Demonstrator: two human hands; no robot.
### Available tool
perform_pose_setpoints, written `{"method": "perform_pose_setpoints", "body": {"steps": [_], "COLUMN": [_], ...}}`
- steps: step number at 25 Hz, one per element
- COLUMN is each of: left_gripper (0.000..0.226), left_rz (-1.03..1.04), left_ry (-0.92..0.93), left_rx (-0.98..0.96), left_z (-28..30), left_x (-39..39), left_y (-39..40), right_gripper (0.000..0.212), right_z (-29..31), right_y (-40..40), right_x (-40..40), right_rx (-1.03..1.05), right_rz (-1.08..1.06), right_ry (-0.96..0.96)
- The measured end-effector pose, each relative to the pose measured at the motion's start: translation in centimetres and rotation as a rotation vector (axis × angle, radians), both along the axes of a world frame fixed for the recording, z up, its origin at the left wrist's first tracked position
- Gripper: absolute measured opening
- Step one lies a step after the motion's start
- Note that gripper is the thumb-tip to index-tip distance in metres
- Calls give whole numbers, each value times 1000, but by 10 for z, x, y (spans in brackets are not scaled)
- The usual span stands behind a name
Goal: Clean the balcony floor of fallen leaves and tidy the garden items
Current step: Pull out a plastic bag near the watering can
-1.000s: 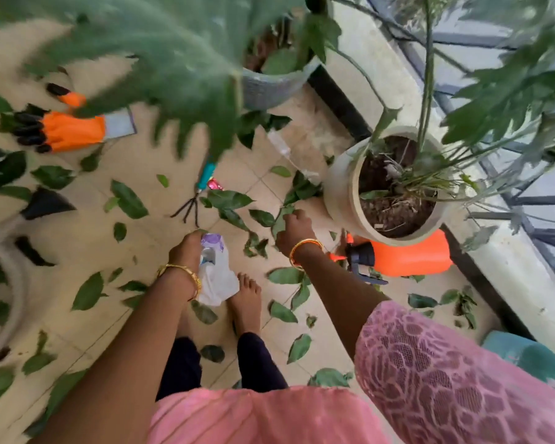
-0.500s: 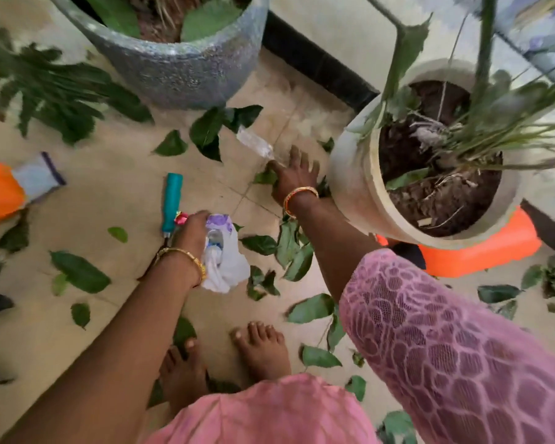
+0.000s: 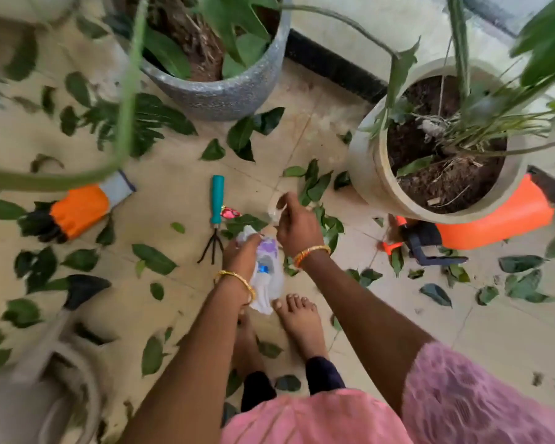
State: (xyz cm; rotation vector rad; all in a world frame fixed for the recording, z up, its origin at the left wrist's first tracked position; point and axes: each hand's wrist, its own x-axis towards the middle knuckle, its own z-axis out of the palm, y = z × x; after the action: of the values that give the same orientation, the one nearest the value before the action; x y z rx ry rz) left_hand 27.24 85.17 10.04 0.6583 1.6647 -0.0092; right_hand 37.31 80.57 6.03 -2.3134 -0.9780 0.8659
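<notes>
A thin white plastic bag with purple print [image 3: 265, 274] is held bunched in the left hand [image 3: 242, 254], fingers curled round its neck, just above the bare feet near frame centre. The right hand [image 3: 297, 227] sits at 1 o'clock of the bag, its grip pinching a small clear crumpled plastic piece [image 3: 274, 208]; what exactly it is cannot be told from the blur. Judged light, limp and crinkly: it will collapse under a pinch, so a fingertip hold on a fold should suffice, no force needed. The bag is judged soft and floppy; the mouth likely has to be held open at the rim for anything to go in. Loose green fallen leaves [image 3: 154, 259] are scattered over the beige tiled floor [image 3: 180, 174] in all directions, densest at 12 to 1 o'clock of the hands; judged light, flexible, best gathered in bunches. A teal-handled small hand rake [image 3: 215, 216] lies at 10 o'clock of the bag, rigid, best taken by the handle, with a small red wrapper [image 3: 229, 213] just beside it. An orange and grey gardening glove [image 3: 77, 209] lies at 9 o'clock, an orange plastic sprayer [image 3: 494, 222] at 3 o'clock behind the cream round planter [image 3: 369, 174].
</notes>
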Motion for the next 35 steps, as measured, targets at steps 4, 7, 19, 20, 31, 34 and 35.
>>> {"method": "perform_pose_setpoints", "body": {"steps": [4,7,19,20,31,34,35], "left_gripper": [40,31,31,36,14,30,33], "left_rz": [-66,-18,277,324,522,416,367], "left_ry": [-5,-50,141,147,-122,-27,-16], "left_rx": [35,-126,-10,-51,-213,-185,-176], "left_z": [52,78,90,91,80,68,60], "left_x": [-40,-73,-144,-149,-157,-163,-168], "left_y": [-30,-49,-64,-59,1,22,26], "right_gripper": [33,42,18,21,27,28,26], "right_z": [68,105,123,125,99,58,42], "right_y": [-40,-44,-10,-10,32,56,62], "right_x": [-51,-68,-147,-159,-183,-153,-137], "right_rx": [-167,-405,-593,-567,-173,-222,-304], "right_rz": [-10,24,116,95,-84,-384,-334], "right_ry": [339,485,406,455,435,364,256]}}
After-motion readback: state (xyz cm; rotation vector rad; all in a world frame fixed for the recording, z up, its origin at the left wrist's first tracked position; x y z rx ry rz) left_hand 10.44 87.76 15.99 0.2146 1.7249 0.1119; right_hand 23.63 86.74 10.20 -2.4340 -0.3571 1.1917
